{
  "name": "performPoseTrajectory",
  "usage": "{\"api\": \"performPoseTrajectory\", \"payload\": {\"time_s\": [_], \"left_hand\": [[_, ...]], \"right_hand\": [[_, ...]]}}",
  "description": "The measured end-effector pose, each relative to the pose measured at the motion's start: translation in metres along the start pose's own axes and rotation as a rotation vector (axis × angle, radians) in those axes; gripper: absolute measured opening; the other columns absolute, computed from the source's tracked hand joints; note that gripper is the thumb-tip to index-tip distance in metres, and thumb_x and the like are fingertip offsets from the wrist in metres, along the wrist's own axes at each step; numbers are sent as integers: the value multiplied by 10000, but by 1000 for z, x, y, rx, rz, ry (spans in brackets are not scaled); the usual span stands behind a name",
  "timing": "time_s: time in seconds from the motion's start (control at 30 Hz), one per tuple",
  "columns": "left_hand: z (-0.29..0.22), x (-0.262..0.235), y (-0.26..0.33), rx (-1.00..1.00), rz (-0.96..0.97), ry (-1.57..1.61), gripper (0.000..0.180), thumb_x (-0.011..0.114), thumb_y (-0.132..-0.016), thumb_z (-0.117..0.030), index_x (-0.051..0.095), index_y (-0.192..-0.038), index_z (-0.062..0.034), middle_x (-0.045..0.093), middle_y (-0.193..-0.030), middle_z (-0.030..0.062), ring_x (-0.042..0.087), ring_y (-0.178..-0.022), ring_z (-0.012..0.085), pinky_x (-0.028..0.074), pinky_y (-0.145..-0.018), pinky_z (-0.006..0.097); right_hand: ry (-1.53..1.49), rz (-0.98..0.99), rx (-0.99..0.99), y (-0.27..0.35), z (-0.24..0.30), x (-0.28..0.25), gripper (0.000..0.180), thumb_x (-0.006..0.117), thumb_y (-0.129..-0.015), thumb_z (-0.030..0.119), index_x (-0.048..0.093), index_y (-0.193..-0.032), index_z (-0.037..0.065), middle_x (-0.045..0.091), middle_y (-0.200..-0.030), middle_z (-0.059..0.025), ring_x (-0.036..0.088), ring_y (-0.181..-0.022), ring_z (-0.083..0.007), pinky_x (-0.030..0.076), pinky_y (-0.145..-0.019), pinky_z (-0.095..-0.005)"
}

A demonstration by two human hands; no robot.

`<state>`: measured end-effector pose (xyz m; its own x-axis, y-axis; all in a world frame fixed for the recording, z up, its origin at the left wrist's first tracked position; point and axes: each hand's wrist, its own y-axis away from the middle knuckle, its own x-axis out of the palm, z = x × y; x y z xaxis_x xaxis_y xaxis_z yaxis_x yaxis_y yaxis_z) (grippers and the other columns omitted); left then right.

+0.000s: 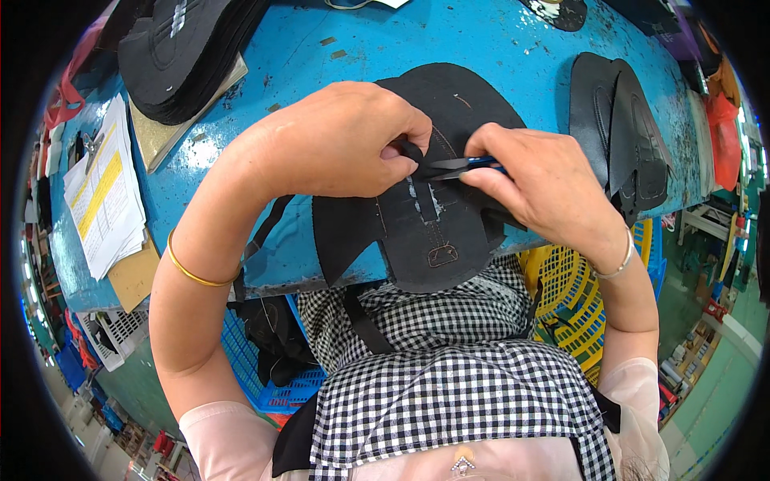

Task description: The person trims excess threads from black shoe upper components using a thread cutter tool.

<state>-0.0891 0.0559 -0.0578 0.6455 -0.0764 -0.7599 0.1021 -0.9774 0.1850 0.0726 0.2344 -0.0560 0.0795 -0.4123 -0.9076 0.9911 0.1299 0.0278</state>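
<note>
A flat black stitched panel [481, 96] with wing-like flaps lies on the blue table [297, 48], its near end reaching over the edge. My left hand [345, 140] is closed over its middle, pinching a short black strap [411, 151] between thumb and fingers. From the right, my right hand [545, 176] grips small scissors [449, 167] with dark blue handles. Their blades point left, close to the strap and my left fingertips. Whitish glue-like marks and a small stitched rectangle show on the panel below the blades.
A stack of black pieces [180, 60] sits at the far left, near papers on a clipboard [104, 192]. More black panels [618, 120] lie at the right. Below the table edge are a blue basket [241, 345] with dark items and a yellow basket [573, 293].
</note>
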Motion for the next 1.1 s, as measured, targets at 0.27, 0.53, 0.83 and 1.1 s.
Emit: {"api": "performPoseTrajectory", "payload": {"time_s": [0.27, 0.53, 0.83, 1.1], "left_hand": [[6, 0, 3, -32, 22, 127, 126, 606, -830, -93, 616, -935, -26, 568, -706, 108, 520, -622, 203, 426, -602, 323], [13, 8, 16, -170, -328, 691, 104, 616, -884, -155, 613, -901, -52, 495, -753, -96, 370, -628, -2, 293, -536, 184], [25, -1, 53, -253, -663, 803, 169, 711, -877, -184, 735, -994, -66, 552, -645, -67, 385, -535, -20, 216, -464, 176], [12, -15, 58, -251, -810, 828, 207, 669, -917, -163, 714, -1064, -25, 581, -665, -51, 385, -542, -25, 213, -461, 164]], "right_hand": [[-34, -29, -26, -9, -2, 0, 307, 662, -863, 377, 550, -876, 92, 612, -702, -85, 632, -679, -282, 481, -573, -398], [90, -12, -224, 6, 64, 19, 224, 680, -804, 240, 520, -830, 86, 529, -801, -57, 582, -646, -167, 491, -543, -296], [248, -93, -69, 15, 70, 45, 462, 733, -762, 227, 636, -1154, 4, 630, -1229, -189, 619, -549, -139, 513, -502, -259], [399, -206, -104, 6, 71, 52, 254, 628, -751, 106, 622, -964, -31, 688, -1055, -263, 551, -449, -92, 448, -401, -239]]}}
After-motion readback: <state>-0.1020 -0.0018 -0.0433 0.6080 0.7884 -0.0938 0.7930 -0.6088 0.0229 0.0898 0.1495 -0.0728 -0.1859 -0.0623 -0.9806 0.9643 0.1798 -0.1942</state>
